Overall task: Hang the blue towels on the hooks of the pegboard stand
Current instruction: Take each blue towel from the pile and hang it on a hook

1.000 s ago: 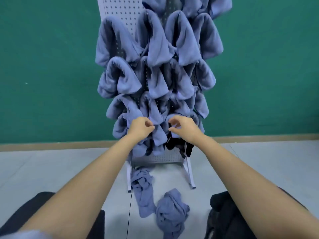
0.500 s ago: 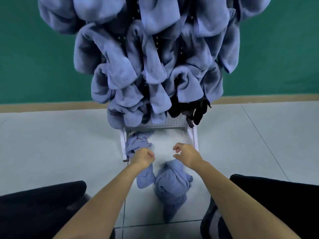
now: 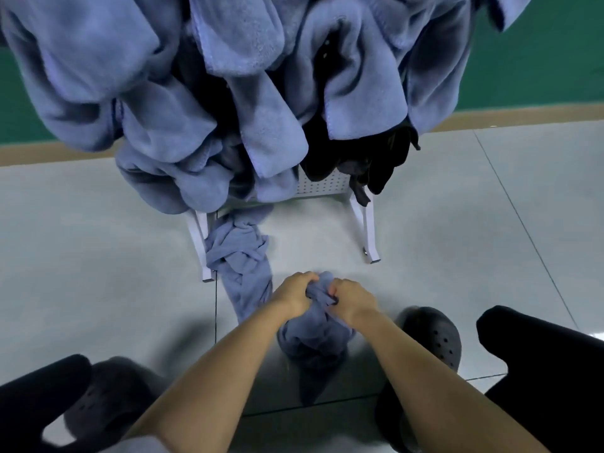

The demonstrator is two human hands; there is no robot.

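1. The left hand (image 3: 295,294) and right hand (image 3: 351,297) both curl their fingers tight around the top of 1 bunched blue towel (image 3: 313,341) on the near floor (image 3: 98,256).
2. A 2nd towel (image 3: 242,259) lies crumpled just left, beside the left leg of the pegboard stand (image 3: 323,186).
3. Hung towels (image 3: 268,93) crowd the far stand; dark items (image 3: 376,158), perhaps gloves, hang at its lower right.

I see a pale grey tiled floor (image 3: 98,256) with dark grout lines, a flat green wall (image 3: 539,60) behind, a tan baseboard strip (image 3: 523,117) along its foot, limp black cloth pieces (image 3: 369,158) hanging above the tiles, a dark grey perforated rubber clog (image 3: 434,338) on the right foot, black trouser legs (image 3: 539,371)
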